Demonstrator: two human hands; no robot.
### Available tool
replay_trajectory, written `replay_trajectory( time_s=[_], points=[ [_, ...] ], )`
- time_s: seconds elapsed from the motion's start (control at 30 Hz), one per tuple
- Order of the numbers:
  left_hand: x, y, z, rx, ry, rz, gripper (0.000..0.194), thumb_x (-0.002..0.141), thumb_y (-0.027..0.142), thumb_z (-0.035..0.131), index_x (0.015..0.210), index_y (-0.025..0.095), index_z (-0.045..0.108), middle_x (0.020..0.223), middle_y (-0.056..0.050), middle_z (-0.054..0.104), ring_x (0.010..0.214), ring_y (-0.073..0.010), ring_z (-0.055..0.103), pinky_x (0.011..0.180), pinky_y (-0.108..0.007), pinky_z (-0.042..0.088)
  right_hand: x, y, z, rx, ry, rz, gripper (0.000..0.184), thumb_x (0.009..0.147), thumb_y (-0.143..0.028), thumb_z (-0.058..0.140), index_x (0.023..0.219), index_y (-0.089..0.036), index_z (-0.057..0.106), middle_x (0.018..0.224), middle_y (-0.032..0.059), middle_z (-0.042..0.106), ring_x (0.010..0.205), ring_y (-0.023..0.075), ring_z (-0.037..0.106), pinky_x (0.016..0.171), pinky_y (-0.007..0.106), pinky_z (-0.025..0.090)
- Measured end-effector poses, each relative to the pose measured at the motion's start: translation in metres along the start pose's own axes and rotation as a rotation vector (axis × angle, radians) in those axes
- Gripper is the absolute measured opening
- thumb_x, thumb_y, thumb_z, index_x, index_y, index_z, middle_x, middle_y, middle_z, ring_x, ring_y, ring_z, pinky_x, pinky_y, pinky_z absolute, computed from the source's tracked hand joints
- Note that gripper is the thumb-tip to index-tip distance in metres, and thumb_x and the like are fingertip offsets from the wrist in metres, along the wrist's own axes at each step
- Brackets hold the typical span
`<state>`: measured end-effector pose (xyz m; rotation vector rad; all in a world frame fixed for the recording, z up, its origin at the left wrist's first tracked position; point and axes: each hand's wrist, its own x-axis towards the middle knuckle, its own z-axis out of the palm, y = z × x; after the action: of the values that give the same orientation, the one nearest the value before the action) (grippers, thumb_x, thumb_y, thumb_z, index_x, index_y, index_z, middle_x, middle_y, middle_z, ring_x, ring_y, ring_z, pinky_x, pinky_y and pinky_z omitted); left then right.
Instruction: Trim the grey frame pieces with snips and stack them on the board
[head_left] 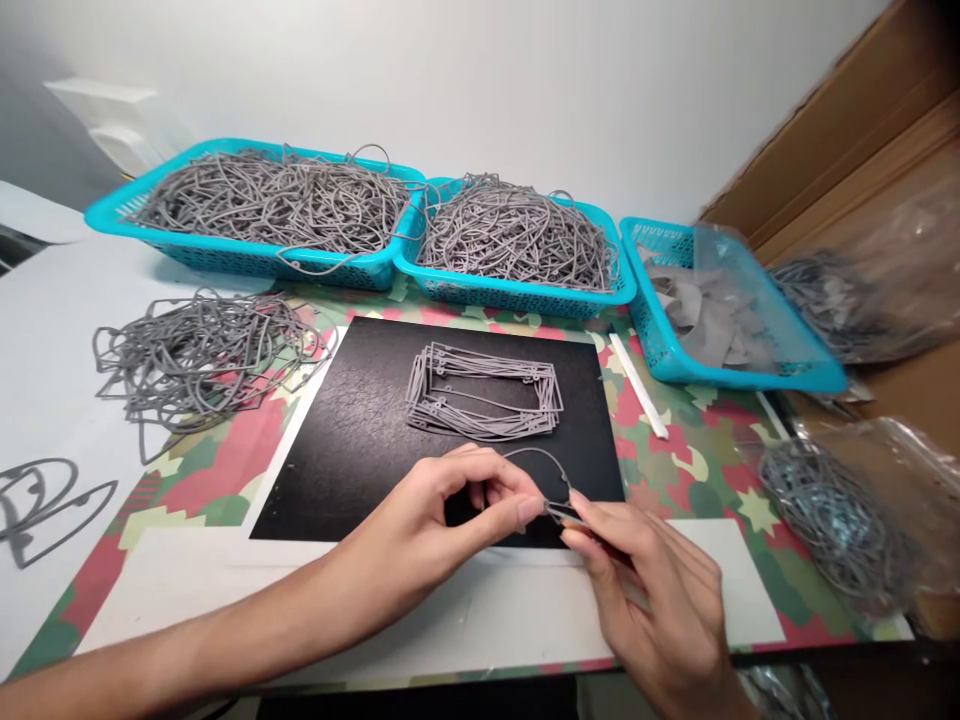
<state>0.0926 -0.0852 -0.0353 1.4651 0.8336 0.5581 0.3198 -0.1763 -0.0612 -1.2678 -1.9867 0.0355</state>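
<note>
Over the near edge of a black mat (315, 450), both hands are pinched on one thin grey gasket (538, 452), whose curved strand arches up behind the fingertips. My left hand (469, 510) grips it between thumb and forefinger. Just to the right, my right hand (652, 580) pinches the same piece with thumb and forefinger; a narrow shiny edge shows there, too small to name. Beyond the hands lies a neat stack of rectangular grey gaskets (487, 428) on the mat.
A tangled gasket pile (202, 350) lies left of the mat. Behind stand a left blue basket (262, 255) and a middle blue basket (517, 292), both heaped with gaskets. A right blue basket (750, 378) holds grey scraps. A white strip (637, 385) and a bagged bundle (832, 520) lie right.
</note>
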Motion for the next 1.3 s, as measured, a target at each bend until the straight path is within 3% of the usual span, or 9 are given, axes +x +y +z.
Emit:
replay_trajectory(
  time_s=[1.3],
  points=[
    [0.0010, -0.0055, 0.0037, 0.005, 0.022, 0.055, 0.021, 0.110, 0.036, 0.074, 0.098, 0.023, 0.085, 0.093, -0.001, 0.078, 0.090, -0.0180, 0.065, 0.082, -0.029, 0.048, 0.0036, -0.0022, -0.0006, -0.010, -0.009, 0.016, 0.020, 0.113, -0.004, 0.066, 0.131, -0.010, 0.072, 0.104, 0.0108, 0.087, 0.086, 0.0160, 0.081, 0.082, 0.029, 0.060]
  ],
)
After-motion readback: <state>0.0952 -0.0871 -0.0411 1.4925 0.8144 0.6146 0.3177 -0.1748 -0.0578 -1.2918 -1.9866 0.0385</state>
